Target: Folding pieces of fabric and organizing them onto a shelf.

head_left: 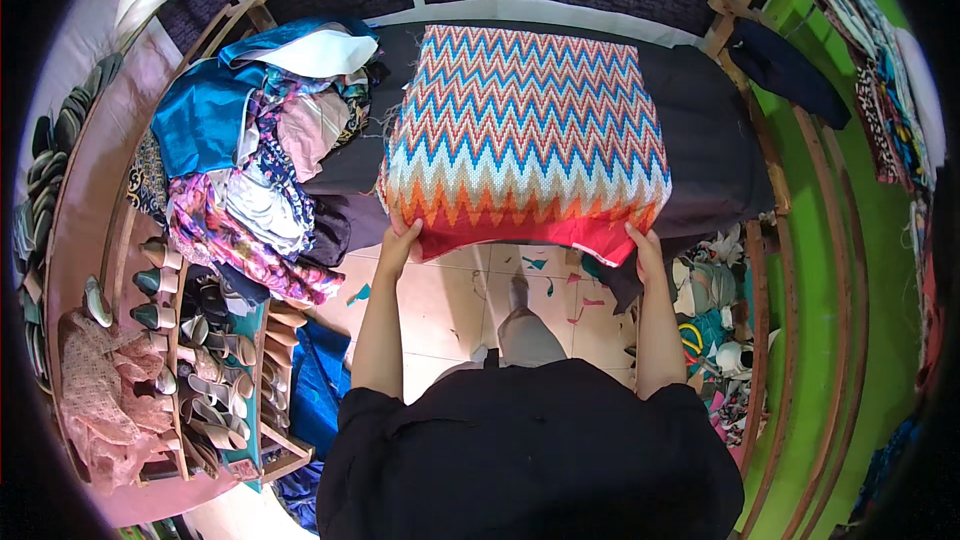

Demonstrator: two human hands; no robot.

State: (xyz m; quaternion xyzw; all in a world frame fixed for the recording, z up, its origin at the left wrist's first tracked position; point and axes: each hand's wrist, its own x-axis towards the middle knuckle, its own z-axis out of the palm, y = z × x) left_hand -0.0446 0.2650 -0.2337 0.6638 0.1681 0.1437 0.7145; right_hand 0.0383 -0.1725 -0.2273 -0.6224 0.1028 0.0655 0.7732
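Note:
A zigzag-patterned fabric (530,130) in blue, white, orange and red lies spread over a dark-covered table (710,140). Its red near edge hangs a little past the table's front. At the left near corner, my left hand (402,242) pinches the cloth between thumb and fingers. My right hand (645,243) grips the opposite near corner the same way. Between the two hands the red edge sags slightly. Most of the fingers are hidden beneath the fabric.
A heap of mixed cloths (260,160) covers the table's left end. Shoes (215,380) fill a wooden rack at the left. Fabric scraps (540,265) litter the tiled floor. More cloth pieces (715,310) are piled at the right, beside wooden rails (840,240) and a green wall (880,270).

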